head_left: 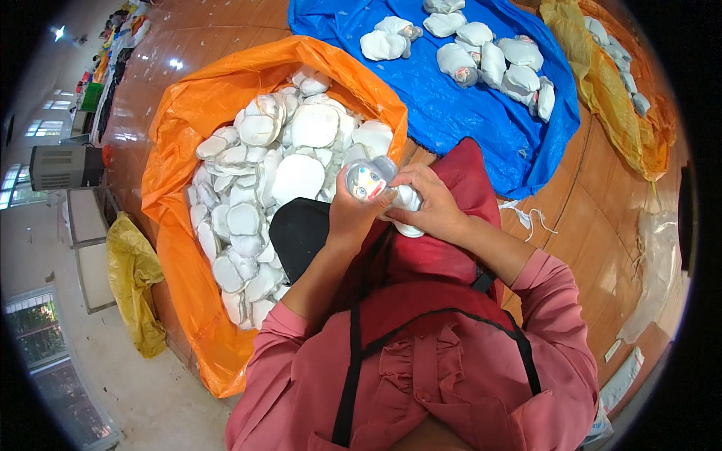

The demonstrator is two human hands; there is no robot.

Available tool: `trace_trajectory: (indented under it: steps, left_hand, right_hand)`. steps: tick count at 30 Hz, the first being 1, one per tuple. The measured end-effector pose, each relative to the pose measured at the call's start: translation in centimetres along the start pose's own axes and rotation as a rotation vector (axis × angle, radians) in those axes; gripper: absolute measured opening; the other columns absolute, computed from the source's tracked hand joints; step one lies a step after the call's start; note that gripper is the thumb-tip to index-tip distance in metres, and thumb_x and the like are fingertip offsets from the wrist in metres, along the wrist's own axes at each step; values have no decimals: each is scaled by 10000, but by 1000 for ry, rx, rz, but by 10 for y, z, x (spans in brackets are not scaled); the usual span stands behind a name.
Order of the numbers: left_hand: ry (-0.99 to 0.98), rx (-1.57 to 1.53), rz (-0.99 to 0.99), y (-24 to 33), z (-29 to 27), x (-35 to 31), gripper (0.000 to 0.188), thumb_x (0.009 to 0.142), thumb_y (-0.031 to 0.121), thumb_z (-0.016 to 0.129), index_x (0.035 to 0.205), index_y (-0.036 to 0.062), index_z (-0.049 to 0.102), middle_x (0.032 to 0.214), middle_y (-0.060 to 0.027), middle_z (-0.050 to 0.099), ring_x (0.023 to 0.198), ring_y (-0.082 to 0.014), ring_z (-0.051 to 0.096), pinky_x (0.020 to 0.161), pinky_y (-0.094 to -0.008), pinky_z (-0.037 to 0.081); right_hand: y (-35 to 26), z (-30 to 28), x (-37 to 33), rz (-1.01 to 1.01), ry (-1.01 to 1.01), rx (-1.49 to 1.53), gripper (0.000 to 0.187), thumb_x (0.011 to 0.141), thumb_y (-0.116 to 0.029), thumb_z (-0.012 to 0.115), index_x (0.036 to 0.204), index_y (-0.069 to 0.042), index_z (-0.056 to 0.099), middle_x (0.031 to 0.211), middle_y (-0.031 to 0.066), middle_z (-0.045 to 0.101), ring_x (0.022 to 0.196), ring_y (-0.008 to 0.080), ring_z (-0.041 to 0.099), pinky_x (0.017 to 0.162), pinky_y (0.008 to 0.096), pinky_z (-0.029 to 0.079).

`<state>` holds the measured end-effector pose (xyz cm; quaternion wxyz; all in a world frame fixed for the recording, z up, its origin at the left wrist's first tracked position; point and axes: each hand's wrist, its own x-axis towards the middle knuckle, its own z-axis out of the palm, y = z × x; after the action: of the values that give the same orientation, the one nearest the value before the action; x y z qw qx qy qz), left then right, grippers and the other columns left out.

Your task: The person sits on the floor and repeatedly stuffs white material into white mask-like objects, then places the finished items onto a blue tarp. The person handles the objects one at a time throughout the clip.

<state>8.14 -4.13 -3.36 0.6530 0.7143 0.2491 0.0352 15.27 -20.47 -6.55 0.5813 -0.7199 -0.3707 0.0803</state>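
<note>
A small white doll with a painted face point(370, 183) is clamped between the left hand point(352, 213) and right hand point(426, 201), fingers closed round it above the lap. It is best gripped firmly, face kept up. An orange sack point(188, 120) of white pieces lies left; a blue sheet point(459, 120) ahead.

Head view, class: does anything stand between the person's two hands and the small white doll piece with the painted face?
Nothing visible does. The left hand and right hand both already hold the doll piece, fingers wrapped round it, above the red apron. The orange bag of white pieces lies to the left, apart from it.
</note>
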Motion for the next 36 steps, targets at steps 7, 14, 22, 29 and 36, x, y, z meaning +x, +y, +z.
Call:
trace_trajectory:
  steps: [7, 14, 22, 29, 36]
  left_hand:
    - [8, 49, 185, -7, -18, 32, 400, 768, 169, 766, 1066, -12, 571, 976, -106, 637, 853, -160, 624, 728, -294, 514]
    - [-34, -624, 43, -13, -24, 37, 354, 813, 20, 672, 1136, -27, 536, 994, -102, 623, 863, -185, 634, 764, -304, 519]
    - [-263, -816, -110, -25, -27, 40, 445, 823, 26, 664, 1224, -22, 479, 1044, -104, 603, 906, -196, 626, 799, -327, 530]
    - [-235, -569, -201, -34, -26, 46, 489, 810, 58, 703, 1232, -17, 470, 1035, -108, 606, 899, -194, 625, 766, -321, 532]
    - [-264, -548, -229, -38, -27, 51, 425, 804, 62, 694, 1174, -20, 502, 971, -110, 619, 830, -194, 636, 713, -323, 536]
  right_hand:
    - [7, 10, 19, -64, -49, -15, 336, 816, -214, 716, 1065, -73, 540, 1107, 164, 482, 1038, 319, 514, 901, 363, 430]
    - [7, 17, 34, -5, -215, 166, 147, 862, -126, 670, 910, -58, 549, 964, 77, 516, 942, 202, 520, 843, 294, 424]
    - [25, 22, 16, 69, -226, 318, 126, 815, -68, 707, 837, -42, 586, 972, 65, 526, 970, 195, 525, 858, 299, 428]
    - [32, 7, 11, -79, -234, 178, 77, 795, -23, 689, 870, -17, 677, 1051, 94, 593, 1004, 229, 571, 855, 339, 466]
    - [40, 10, 20, -277, -283, 87, 98, 755, -10, 692, 846, -28, 661, 1052, 96, 641, 960, 272, 596, 840, 359, 475]
